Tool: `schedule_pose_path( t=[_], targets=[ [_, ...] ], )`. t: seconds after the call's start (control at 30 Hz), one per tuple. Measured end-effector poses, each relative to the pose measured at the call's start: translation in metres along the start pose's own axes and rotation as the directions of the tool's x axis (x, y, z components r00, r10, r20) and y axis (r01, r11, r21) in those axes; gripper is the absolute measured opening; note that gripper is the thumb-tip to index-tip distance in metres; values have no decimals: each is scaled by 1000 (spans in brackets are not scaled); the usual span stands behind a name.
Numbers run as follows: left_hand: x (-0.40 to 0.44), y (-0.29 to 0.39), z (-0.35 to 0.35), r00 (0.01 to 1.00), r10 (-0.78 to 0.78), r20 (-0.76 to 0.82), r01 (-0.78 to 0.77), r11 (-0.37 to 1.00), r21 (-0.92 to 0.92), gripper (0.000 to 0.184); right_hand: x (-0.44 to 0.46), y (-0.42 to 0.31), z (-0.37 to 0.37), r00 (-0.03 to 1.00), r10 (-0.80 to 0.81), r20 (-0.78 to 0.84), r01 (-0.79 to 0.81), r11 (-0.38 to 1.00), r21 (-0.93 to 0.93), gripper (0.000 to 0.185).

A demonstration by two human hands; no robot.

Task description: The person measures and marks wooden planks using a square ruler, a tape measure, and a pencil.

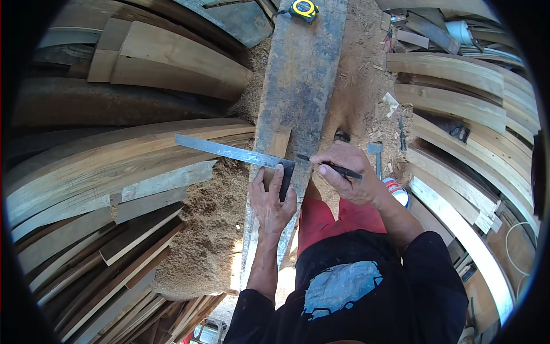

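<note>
My left hand is closed on a try square, its metal blade reaching out to the left and its dark stock on the right. Beneath the square lies a small wooden piece on the worn plank bench. Just right of the square, my right hand pinches a black pen. The pen's dark end points left, close to the square's corner. I cannot tell whether it touches the wood. My left fingers hide part of the wooden piece.
At the bench's far end lies a yellow and black tape measure. Stacked boards flank the left side, and more boards the right. A hammer and a can are on the sawdust-covered ground at right.
</note>
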State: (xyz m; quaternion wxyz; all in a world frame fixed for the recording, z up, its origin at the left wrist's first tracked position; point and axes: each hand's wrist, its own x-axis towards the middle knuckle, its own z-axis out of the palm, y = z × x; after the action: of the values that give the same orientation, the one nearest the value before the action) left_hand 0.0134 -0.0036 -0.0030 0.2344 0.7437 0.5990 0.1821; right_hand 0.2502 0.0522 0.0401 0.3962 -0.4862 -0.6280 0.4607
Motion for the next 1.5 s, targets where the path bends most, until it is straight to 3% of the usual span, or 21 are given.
schedule_pose_path(
  t=[0.47, 0.67, 0.77, 0.87, 0.97, 1.07, 1.17, 1.2, 1.33, 1.37, 1.5],
  targets=[
    [4, 1, -3, 1000, -10, 7, 10, 1000, 1, 67, 30, 11, 38, 988, -97, 124, 100, 995, -23, 15],
    [5, 1, -4, 1000, -19, -8, 18, 999, -31, 65, 37, -12, 14, 955, -82, 285, 165, 946, -279, 9],
    [5, 4, -5, 1000, -27, -4, 26, 999, -31, 64, 29, 0, 13, 974, -2, 229, 66, 959, -275, 11],
    [5, 3, -5, 1000, -19, -14, 19, 999, -42, 64, 20, -3, 18, 993, 43, 110, 22, 845, -534, 13],
    [5, 1, -1, 1000, -5, -23, 4, 999, -53, 62, -2, 28, 58, 978, 195, 73, -146, 892, -429, 18],
    [1, -4, 1, 1000, 7, -11, -7, 999, -37, 62, -24, 34, 104, 883, 469, -1, -469, 882, -55, 24],
    [6, -2, -5, 999, 35, -24, -38, 992, -124, 64, -24, 32, 98, 860, 510, 14, -503, 843, 188, 28],
    [9, -1, -8, 998, 45, -37, -50, 985, -168, 65, -22, 37, 93, 862, 503, -60, -483, 852, 204, 28],
    [18, 12, -6, 956, -272, 112, 265, 961, 74, 76, -4, 60, 42, 815, 501, -291, -437, 861, 259, 31],
    [21, 8, -4, 951, -278, 134, 255, 953, 165, 71, -2, 80, 33, 812, 470, -346, -407, 881, 242, 32],
    [29, -15, -6, 882, -428, 196, 393, 899, 194, 59, 20, 118, 10, 760, 452, -468, -420, 890, 177, 34]
  ],
)
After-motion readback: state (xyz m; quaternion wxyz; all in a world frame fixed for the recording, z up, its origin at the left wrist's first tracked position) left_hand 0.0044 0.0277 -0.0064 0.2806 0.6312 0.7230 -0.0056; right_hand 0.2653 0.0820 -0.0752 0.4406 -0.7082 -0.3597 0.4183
